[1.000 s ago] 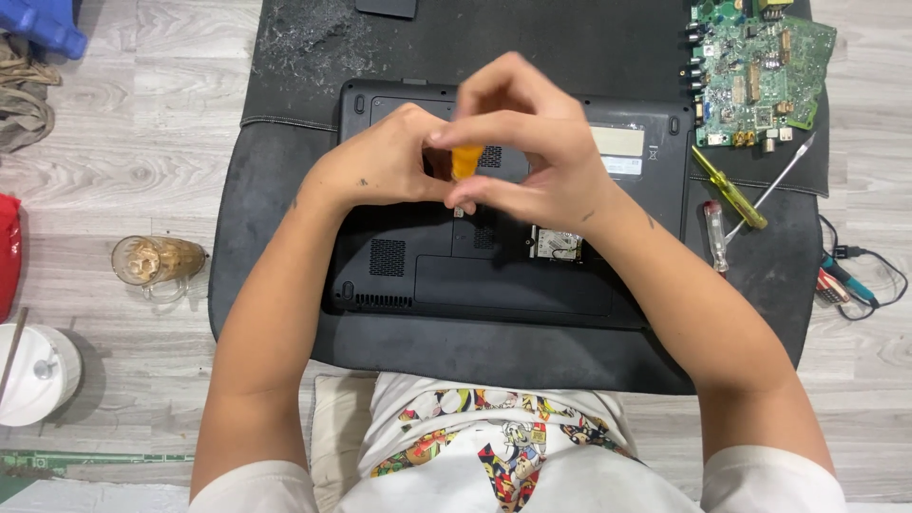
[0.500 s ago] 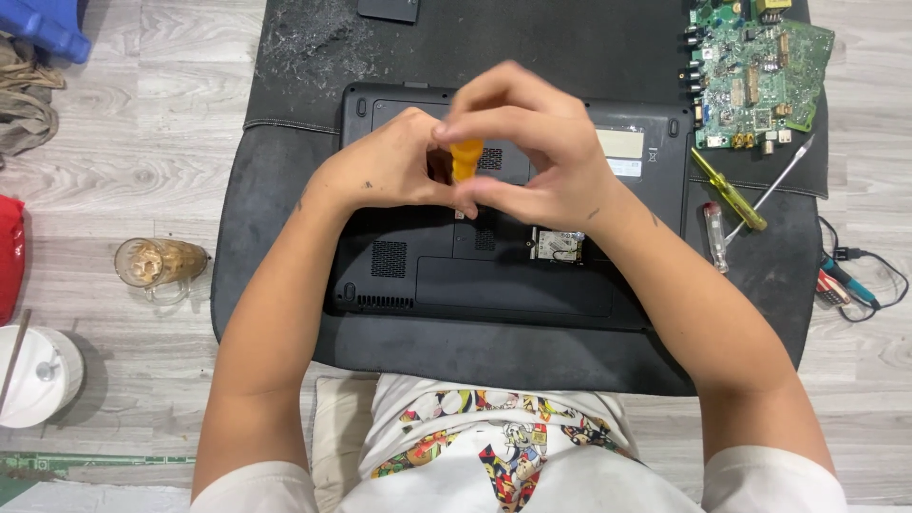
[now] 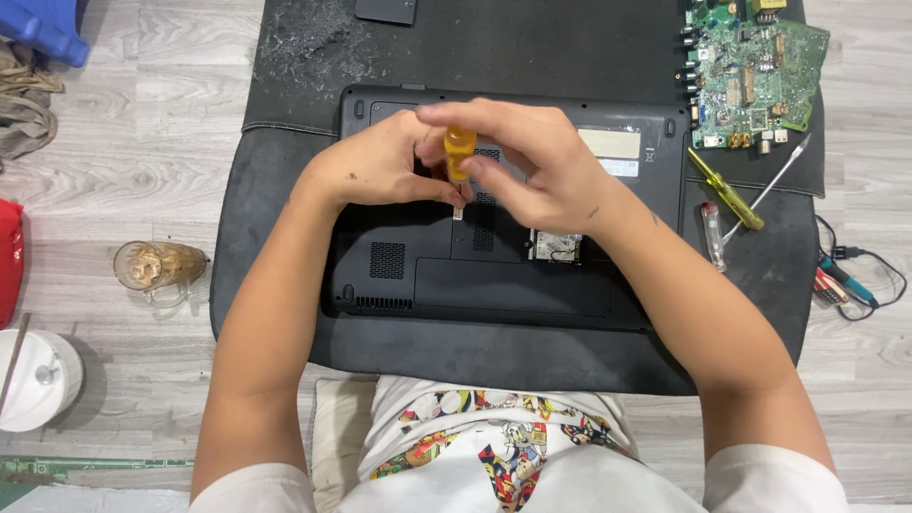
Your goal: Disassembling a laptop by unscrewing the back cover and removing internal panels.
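A black laptop (image 3: 494, 275) lies upside down on a black mat (image 3: 285, 180), its underside facing me. My right hand (image 3: 541, 166) is closed around the orange handle of a screwdriver (image 3: 459, 150), which stands upright over the middle of the laptop's base. My left hand (image 3: 380, 171) rests on the laptop and its fingers pinch the screwdriver's lower shaft near the tip. The tip itself is mostly hidden by my fingers.
A green circuit board (image 3: 750, 71) lies at the back right. A yellow screwdriver (image 3: 727, 190), a thin metal tool (image 3: 769, 185) and a small tester (image 3: 712, 236) lie beside the laptop. Cables (image 3: 845, 280) sit at the right, a glass mug (image 3: 157, 266) and a white bowl (image 3: 33, 380) at the left.
My right hand's fingers have shifted around the orange handle, turning it slightly. Both hands stay over the same spot on the laptop.
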